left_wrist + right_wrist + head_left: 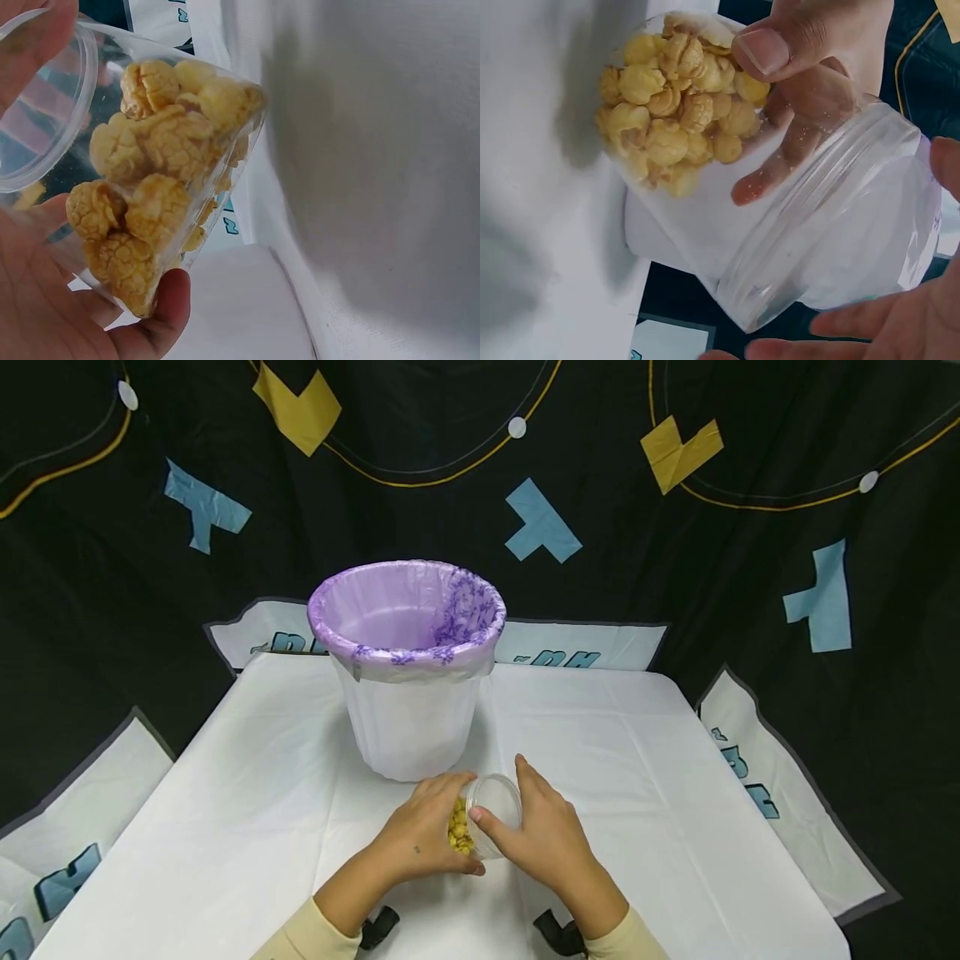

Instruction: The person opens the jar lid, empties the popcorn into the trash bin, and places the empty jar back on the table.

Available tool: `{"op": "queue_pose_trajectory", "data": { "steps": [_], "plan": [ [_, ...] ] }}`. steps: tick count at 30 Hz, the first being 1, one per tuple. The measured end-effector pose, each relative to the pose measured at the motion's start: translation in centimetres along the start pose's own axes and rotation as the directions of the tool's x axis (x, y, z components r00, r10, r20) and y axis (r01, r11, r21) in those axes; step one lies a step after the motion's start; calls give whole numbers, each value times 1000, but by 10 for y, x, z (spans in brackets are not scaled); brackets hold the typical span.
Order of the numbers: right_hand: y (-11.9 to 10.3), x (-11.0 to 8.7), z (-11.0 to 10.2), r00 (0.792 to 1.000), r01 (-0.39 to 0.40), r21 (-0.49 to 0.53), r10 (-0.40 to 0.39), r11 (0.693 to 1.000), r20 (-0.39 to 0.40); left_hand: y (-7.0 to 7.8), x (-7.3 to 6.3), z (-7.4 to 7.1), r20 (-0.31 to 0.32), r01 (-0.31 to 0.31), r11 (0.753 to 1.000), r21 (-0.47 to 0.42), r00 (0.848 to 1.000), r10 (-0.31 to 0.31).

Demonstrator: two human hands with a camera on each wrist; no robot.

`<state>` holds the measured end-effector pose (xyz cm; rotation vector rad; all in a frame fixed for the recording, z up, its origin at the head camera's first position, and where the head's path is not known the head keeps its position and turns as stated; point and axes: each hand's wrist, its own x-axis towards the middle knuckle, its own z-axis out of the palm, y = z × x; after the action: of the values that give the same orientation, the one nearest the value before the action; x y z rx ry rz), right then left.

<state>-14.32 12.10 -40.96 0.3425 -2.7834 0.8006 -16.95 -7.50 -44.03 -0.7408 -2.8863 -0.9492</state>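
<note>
A black curtain (420,518) fills the back and sides, bearing blue tape pieces (542,520) and drooping yellow cords (420,486) dotted with white discs (517,427). Before it stands a white table (660,827), with blue-lettered white banners (798,839) around its edges.

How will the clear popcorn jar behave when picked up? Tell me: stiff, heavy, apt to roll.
The clear popcorn jar is probably fairly stiff: its rim looks round while the left hand grips it. It seems light for its size, since puffy popcorn fills only part of it. Laid sideways, its cylindrical body would likely roll.
</note>
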Motion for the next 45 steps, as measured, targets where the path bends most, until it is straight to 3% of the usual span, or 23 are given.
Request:
{"op": "queue_pose_trajectory", "data": {
  "steps": [3, 6, 13, 26, 30, 34, 37, 45],
  "plan": [
    [-1, 0, 1, 998, -6, -6, 6, 1000, 60, 1, -1, 1, 11, 3, 1000, -8, 1000, -3],
    [-1, -2, 3, 995, 44, -12, -43, 999, 87, 1, -1, 2, 20, 1, 1000, -6, 1000, -1],
    [1, -2, 3, 983, 178, -17, -177, 984, 37, 0, -2, 0, 17, -11, 1000, 12, 1000, 10],
    [7, -1, -3, 941, 339, -63, -336, 939, 44, -1, -4, -3, 36, -21, 1000, -16, 999, 22],
    [6, -1, -2, 956, 288, -47, -284, 956, 74, -1, -4, -4, 39, -21, 1000, -14, 999, 21],
    [2, -2, -1, 980, 170, -43, -165, 984, 108, 0, -3, -4, 25, -22, 1000, -5, 999, 22],
    [-1, -2, -1, 993, 88, -58, -83, 994, 87, 0, -3, -3, 7, -24, 1000, 3, 1000, 24],
    [-6, 1, 0, 995, 15, -49, -10, 999, 101, 1, -3, -2, -4, -9, 1000, 1, 1000, 9]
  ]
}}
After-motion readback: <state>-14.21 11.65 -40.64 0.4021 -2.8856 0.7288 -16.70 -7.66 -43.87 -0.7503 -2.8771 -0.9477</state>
